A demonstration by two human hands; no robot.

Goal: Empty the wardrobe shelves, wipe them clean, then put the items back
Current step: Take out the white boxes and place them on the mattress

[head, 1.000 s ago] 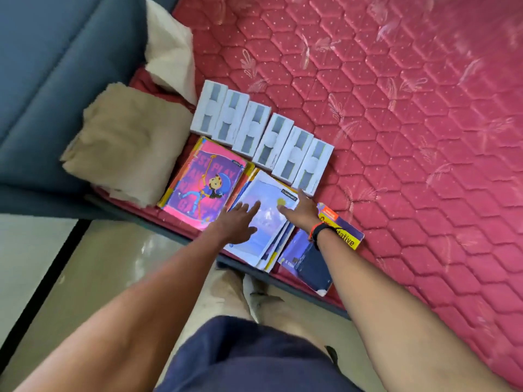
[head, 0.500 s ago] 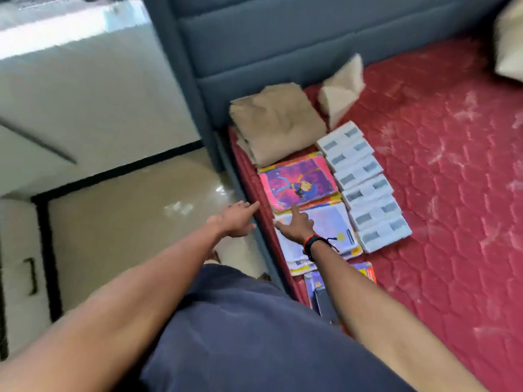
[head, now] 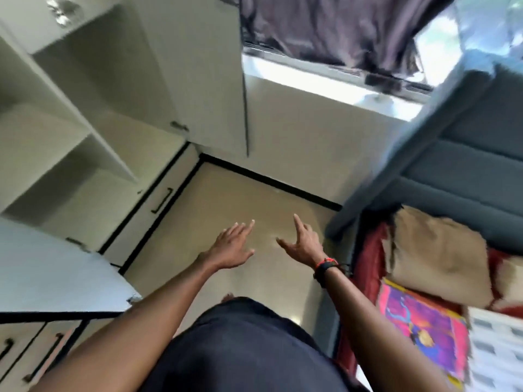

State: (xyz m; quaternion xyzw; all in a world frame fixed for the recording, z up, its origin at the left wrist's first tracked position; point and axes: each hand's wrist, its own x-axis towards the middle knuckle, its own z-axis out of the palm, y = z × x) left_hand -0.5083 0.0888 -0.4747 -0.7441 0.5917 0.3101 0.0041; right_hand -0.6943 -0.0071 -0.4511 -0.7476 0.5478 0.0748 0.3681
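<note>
- Head view, hands: the left hand (head: 230, 247) and the right hand (head: 301, 244) are both held out in front of the body over the bare floor (head: 226, 193), palms down. The fingers (head: 246, 227) of each are spread apart and straight, and they hold nothing. A dark wristband (head: 325, 267) sits on the right wrist.
- Head view, shelves: the wardrobe shelves (head: 113, 157) stand open at the left, and the parts in sight carry nothing. The picture is blurred there, so I cannot tell whether they are wiped or dusty. Below them is a drawer with a black handle (head: 162, 200).
- Head view, items: the shelf contents lie on the bed (head: 370, 258) at the right, well apart from the wardrobe. A folded beige cloth (head: 435, 250) sits near the blue-grey headboard (head: 452, 171), a pink book (head: 424, 329) lies just beside it, and white boxes (head: 498, 349) show at the lower right edge. They look to be laid flat, side by side, so that each can be picked up again without disturbing the rest.
- Judgement: with the shelves bare and the things parked on the bed, the emptying looks done, or nearly so. Empty, open hands aimed between bed and wardrobe suit a person free to take up whatever the next step needs. No wiping cloth is in either hand, so the wiping step seems not yet in hand.
</note>
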